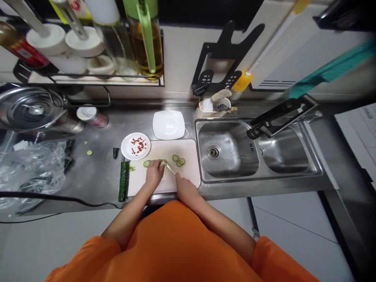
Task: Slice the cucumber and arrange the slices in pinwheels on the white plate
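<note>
On the cutting board [173, 149], my right hand [185, 188] grips a small knife [170, 170], its blade pointing up and left. The fingers of my left hand [154, 174] are bent around a cucumber slice [163, 162] at the knife's tip; part of it is hidden. Several cut cucumber slices [179, 160] lie to the right of the blade. Another cucumber piece [146, 163] shows left of my left hand. A long dark green cucumber [123, 182] lies along the board's left edge, beside pale green scraps [132, 169].
A round plate [126, 150] with red bits overlaps the board's back left corner. Behind stands a square white plate [169, 124]. At right is a double sink [226, 177] with a black faucet [264, 121]. Left are a plastic bag [35, 168], a can [92, 116] and a pot [35, 109].
</note>
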`<state>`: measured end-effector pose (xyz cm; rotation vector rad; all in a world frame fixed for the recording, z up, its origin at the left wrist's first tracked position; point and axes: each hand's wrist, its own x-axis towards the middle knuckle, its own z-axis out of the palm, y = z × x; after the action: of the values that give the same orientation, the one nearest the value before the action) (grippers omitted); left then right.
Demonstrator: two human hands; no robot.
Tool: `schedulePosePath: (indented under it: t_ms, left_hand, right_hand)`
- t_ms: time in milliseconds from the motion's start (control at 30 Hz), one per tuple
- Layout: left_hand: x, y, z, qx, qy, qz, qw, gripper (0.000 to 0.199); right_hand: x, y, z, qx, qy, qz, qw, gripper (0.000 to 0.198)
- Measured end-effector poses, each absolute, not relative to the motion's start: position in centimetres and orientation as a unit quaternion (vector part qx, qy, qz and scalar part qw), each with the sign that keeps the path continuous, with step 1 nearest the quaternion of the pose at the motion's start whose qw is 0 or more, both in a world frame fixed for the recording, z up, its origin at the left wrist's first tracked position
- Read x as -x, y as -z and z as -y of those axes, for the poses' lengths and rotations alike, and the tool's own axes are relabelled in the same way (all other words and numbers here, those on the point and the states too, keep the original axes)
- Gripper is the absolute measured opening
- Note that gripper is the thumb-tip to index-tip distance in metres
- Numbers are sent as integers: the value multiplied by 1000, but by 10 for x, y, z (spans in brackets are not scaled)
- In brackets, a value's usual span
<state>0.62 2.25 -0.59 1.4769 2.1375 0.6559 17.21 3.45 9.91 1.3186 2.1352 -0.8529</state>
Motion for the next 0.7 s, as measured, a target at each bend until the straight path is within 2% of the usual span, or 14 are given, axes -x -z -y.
schedulePosePath:
  t_ms: [700]
  left_hand:
    - [-6,10,-23,-533,-243,-782,213,27]
  right_hand:
    - [-166,-106,-36,-491,319,-771,252,36]
